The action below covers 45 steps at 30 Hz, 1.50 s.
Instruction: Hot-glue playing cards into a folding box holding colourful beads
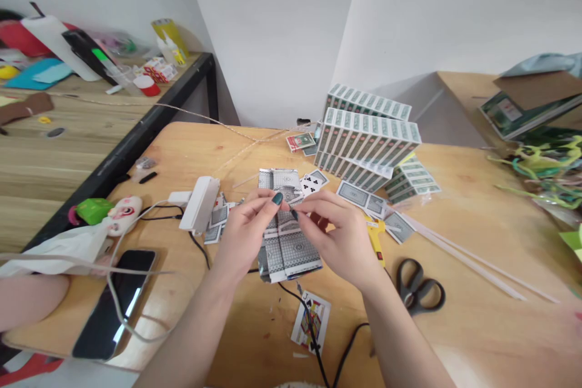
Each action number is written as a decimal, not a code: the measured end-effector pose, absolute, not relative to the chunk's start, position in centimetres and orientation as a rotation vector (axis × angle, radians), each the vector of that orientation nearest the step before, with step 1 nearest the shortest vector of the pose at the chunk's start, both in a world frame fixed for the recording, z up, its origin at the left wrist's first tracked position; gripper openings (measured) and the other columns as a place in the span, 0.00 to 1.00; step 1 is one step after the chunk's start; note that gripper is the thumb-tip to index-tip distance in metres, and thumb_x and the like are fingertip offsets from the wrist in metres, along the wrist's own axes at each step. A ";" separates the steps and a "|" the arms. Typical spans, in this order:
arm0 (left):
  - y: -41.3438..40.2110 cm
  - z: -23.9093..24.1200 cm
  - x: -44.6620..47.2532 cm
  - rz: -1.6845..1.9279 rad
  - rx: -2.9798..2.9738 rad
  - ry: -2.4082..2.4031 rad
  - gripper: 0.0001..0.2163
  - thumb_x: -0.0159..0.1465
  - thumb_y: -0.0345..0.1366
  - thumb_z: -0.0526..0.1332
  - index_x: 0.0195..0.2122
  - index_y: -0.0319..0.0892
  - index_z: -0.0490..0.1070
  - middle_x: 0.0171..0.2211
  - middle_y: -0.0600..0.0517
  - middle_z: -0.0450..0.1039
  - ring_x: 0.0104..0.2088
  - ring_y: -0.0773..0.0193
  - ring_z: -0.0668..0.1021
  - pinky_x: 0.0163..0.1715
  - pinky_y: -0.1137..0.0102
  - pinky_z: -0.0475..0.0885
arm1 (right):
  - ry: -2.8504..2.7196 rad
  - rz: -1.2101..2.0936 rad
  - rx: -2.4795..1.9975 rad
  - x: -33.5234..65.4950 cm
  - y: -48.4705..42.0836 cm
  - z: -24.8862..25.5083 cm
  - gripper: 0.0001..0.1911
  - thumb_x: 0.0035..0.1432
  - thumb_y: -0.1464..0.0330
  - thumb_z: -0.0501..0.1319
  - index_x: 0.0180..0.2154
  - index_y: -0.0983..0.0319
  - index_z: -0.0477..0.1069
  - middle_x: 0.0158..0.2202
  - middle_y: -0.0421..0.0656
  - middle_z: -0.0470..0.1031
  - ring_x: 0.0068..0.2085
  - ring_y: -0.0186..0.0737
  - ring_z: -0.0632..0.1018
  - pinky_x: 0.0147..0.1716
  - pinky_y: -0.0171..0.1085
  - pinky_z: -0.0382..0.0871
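Two hands meet over a card assembly [297, 248] made of grey-patterned playing cards, which sits near the middle of the wooden table [182, 145]. The left hand [245, 227] and the right hand [339, 233] are both drawn in narrow, thumbs and forefingers coming together above its upper half; I cannot tell whether they pinch a flap of it or some small separate piece. Its near edge, fringed with white, extends toward the body past the fingers, while its far end shows beyond the left thumb.

Room is tight on the right: a yellow glue gun [376, 239] lies just beside the right hand, with black-handled scissors [418, 288] near the right forearm. Farther right, bare wood runs on, crossed by pale strips [468, 260]. Stacked card boxes [368, 139] stand toward the far edge, leaving a stretch of wood to their left.

On the left, a white power strip [199, 206] is near the left hand, and a phone [116, 303] lies toward the left edge. Nearer the body, a jack [300, 330] lies between the forearms, a black cable [319, 361] crossing it.
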<state>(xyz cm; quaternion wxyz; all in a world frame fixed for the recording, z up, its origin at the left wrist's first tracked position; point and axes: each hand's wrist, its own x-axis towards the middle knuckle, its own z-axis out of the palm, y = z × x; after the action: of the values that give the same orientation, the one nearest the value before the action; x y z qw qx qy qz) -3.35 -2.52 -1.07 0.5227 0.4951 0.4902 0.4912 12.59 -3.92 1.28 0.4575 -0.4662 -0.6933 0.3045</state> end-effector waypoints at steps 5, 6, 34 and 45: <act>-2.5 -1.0 -3.1 1.170 1.185 1.189 0.12 0.61 0.44 0.62 0.26 0.43 0.73 0.37 0.52 0.71 0.43 0.62 0.72 0.47 0.71 0.64 | -1.703 0.811 -1.159 12.1 -3.8 1.4 0.06 0.55 0.76 0.58 0.32 0.62 0.73 0.32 0.39 0.72 0.27 0.28 0.70 0.26 0.30 0.66; -2.5 -1.0 -3.1 1.162 1.183 1.196 0.12 0.60 0.45 0.62 0.27 0.43 0.73 0.37 0.52 0.72 0.42 0.62 0.73 0.47 0.70 0.64 | -1.700 0.823 -1.159 12.0 -3.8 1.4 0.06 0.55 0.75 0.58 0.32 0.61 0.73 0.32 0.39 0.72 0.27 0.28 0.70 0.26 0.30 0.66; -2.5 -1.1 -3.2 1.169 1.187 1.192 0.08 0.62 0.41 0.61 0.33 0.44 0.77 0.43 0.51 0.73 0.46 0.61 0.73 0.48 0.70 0.65 | -1.895 0.636 -1.251 11.1 -4.3 1.8 0.09 0.60 0.72 0.55 0.34 0.61 0.73 0.35 0.44 0.74 0.28 0.32 0.72 0.27 0.33 0.68; -2.4 -1.2 -3.4 1.169 1.124 1.132 0.09 0.62 0.40 0.61 0.27 0.43 0.73 0.36 0.52 0.69 0.40 0.64 0.69 0.42 0.72 0.62 | -1.667 0.597 -1.376 12.6 -2.8 0.6 0.07 0.55 0.73 0.56 0.30 0.61 0.72 0.32 0.42 0.73 0.25 0.30 0.71 0.26 0.33 0.65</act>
<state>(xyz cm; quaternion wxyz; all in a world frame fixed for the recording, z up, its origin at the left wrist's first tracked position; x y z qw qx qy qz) -3.40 -2.35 -1.24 0.5496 0.4748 0.4783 0.4937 12.64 -2.80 0.56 0.4347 -0.5526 -0.6695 0.2398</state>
